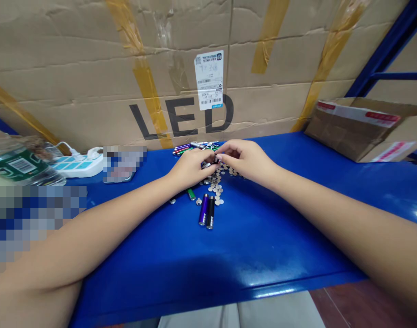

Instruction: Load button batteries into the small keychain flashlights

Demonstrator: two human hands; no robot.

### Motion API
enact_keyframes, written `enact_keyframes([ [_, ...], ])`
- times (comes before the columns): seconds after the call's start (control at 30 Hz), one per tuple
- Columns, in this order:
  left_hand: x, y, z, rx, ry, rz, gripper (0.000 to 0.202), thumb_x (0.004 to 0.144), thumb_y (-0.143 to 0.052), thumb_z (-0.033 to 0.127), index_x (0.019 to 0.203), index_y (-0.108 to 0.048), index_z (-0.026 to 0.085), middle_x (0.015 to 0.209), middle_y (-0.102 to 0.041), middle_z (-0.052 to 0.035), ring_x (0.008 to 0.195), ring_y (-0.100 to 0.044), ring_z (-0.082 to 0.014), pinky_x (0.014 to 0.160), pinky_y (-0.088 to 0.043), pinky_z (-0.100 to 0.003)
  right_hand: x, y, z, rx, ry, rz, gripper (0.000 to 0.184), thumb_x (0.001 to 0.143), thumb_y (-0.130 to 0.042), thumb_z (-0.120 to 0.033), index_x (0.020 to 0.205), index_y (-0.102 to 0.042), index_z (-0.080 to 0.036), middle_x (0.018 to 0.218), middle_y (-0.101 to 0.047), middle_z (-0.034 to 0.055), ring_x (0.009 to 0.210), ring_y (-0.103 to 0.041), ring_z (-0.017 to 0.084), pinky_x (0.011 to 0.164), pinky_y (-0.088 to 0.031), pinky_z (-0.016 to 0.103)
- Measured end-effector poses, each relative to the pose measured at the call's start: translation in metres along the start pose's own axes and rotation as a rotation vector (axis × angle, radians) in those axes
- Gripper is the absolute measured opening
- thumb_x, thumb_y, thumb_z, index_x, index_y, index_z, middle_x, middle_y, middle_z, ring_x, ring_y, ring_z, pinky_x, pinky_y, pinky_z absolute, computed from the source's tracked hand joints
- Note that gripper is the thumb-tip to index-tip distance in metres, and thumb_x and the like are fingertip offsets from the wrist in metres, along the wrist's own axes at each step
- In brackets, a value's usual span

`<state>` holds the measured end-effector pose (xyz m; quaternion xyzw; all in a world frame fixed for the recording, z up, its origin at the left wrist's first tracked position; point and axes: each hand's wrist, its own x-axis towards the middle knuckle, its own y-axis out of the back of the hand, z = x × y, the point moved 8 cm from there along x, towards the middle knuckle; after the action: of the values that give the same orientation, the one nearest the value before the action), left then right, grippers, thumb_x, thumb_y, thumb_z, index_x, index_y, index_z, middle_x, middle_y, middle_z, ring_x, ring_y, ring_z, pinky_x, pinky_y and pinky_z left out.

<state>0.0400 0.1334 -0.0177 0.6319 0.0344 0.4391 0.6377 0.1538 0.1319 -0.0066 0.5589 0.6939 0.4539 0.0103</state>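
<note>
My left hand and my right hand meet over the table, fingers bent and closed in a pinch. A small dark, silvery piece shows between their fingertips, mostly covered, so its kind is unclear. Below the hands, a purple metal tube and a black metal tube, like mini flashlights, lie side by side. A green tube lies near my left wrist. Many small round button cells are scattered under and between my hands. Behind my fingers is a pile of coloured tubes, partly hidden.
The blue table backs onto a large cardboard box marked LED. On the left are a white power strip, a plastic bottle and a blurred phone-like object. An open cardboard box stands at the right.
</note>
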Motion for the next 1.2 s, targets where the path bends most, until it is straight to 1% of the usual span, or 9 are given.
enact_keyframes([
  [0.1,0.000,0.001,-0.001,-0.026,0.018,0.018,0.014,0.085,-0.060,0.029,0.092,-0.065,0.018,0.083,-0.071,-0.0016,0.079,-0.063,-0.0176,0.070,-0.043,-0.028,0.000,0.003,-0.008,-0.106,0.116,0.023,0.017,0.083,-0.057,-0.026,0.090,-0.068,-0.016,0.082,-0.066,0.0043,0.071,-0.056,0.014,0.066,-0.041,0.027],
  [0.23,0.000,0.003,-0.005,-0.040,0.057,0.039,0.015,0.085,-0.059,0.030,0.091,-0.065,0.018,0.082,-0.070,-0.0016,0.077,-0.063,-0.0166,0.069,-0.043,-0.027,0.000,0.008,-0.012,-0.132,0.133,0.052,0.015,0.081,-0.057,-0.023,0.092,-0.065,-0.015,0.082,-0.065,0.0047,0.070,-0.056,0.015,0.065,-0.041,0.027],
  [0.33,-0.001,0.002,-0.006,-0.049,0.050,0.027,0.015,0.083,-0.058,0.026,0.092,-0.065,0.017,0.086,-0.071,-0.0028,0.081,-0.063,-0.0179,0.072,-0.044,-0.028,-0.004,-0.003,-0.026,-0.179,0.228,-0.052,0.010,0.080,-0.057,-0.020,0.084,-0.066,-0.016,0.081,-0.064,0.0046,0.074,-0.056,0.016,0.068,-0.041,0.027],
  [0.43,-0.001,0.002,-0.006,-0.042,0.048,0.023,0.017,0.078,-0.059,0.019,0.093,-0.065,0.016,0.090,-0.071,-0.0038,0.084,-0.063,-0.0192,0.074,-0.045,-0.029,-0.010,-0.021,-0.036,-0.242,0.289,-0.184,0.012,0.082,-0.058,-0.019,0.083,-0.069,-0.016,0.084,-0.064,0.0061,0.081,-0.058,0.017,0.074,-0.041,0.028],
  [0.63,0.000,0.000,-0.010,-0.045,0.098,0.008,0.018,0.074,-0.057,0.016,0.090,-0.065,0.018,0.089,-0.071,-0.0027,0.084,-0.063,-0.0193,0.074,-0.044,-0.029,-0.012,-0.036,-0.035,-0.311,0.180,-0.234,0.012,0.080,-0.062,-0.025,0.079,-0.071,-0.017,0.089,-0.064,0.0065,0.080,-0.058,0.018,0.071,-0.041,0.028],
  [0.77,0.001,0.001,-0.013,-0.055,0.131,0.026,0.014,0.075,-0.056,0.018,0.087,-0.062,0.018,0.086,-0.069,-0.0018,0.082,-0.062,-0.0185,0.071,-0.044,-0.028,-0.012,-0.044,-0.036,-0.412,0.169,-0.266,0.017,0.082,-0.062,-0.032,0.079,-0.072,-0.018,0.087,-0.066,0.0076,0.082,-0.059,0.020,0.073,-0.042,0.029],
  [0.97,0.002,0.002,-0.014,-0.038,0.129,0.019,0.006,0.076,-0.055,0.018,0.080,-0.059,0.018,0.080,-0.067,-0.0010,0.076,-0.060,-0.0177,0.067,-0.042,-0.027,-0.012,-0.057,-0.032,-0.494,0.148,-0.314,0.016,0.082,-0.059,-0.026,0.076,-0.072,-0.018,0.089,-0.071,0.0079,0.086,-0.062,0.022,0.075,-0.042,0.032],
  [1.07,0.001,0.002,-0.014,-0.056,0.134,0.027,0.006,0.076,-0.056,0.017,0.081,-0.060,0.017,0.080,-0.067,-0.0013,0.077,-0.061,-0.0178,0.068,-0.042,-0.027,-0.012,-0.050,-0.034,-0.439,0.125,-0.316,0.013,0.080,-0.060,-0.022,0.079,-0.071,-0.017,0.089,-0.072,0.0075,0.085,-0.063,0.021,0.074,-0.043,0.031],
  [1.2,0.000,0.002,-0.012,-0.094,0.122,0.027,0.008,0.078,-0.058,0.018,0.085,-0.062,0.017,0.086,-0.069,-0.0026,0.080,-0.062,-0.0184,0.071,-0.043,-0.028,-0.009,-0.024,-0.030,-0.233,-0.005,-0.253,0.009,0.078,-0.062,-0.022,0.080,-0.070,-0.018,0.076,-0.071,0.0027,0.072,-0.063,0.017,0.068,-0.044,0.029],
])
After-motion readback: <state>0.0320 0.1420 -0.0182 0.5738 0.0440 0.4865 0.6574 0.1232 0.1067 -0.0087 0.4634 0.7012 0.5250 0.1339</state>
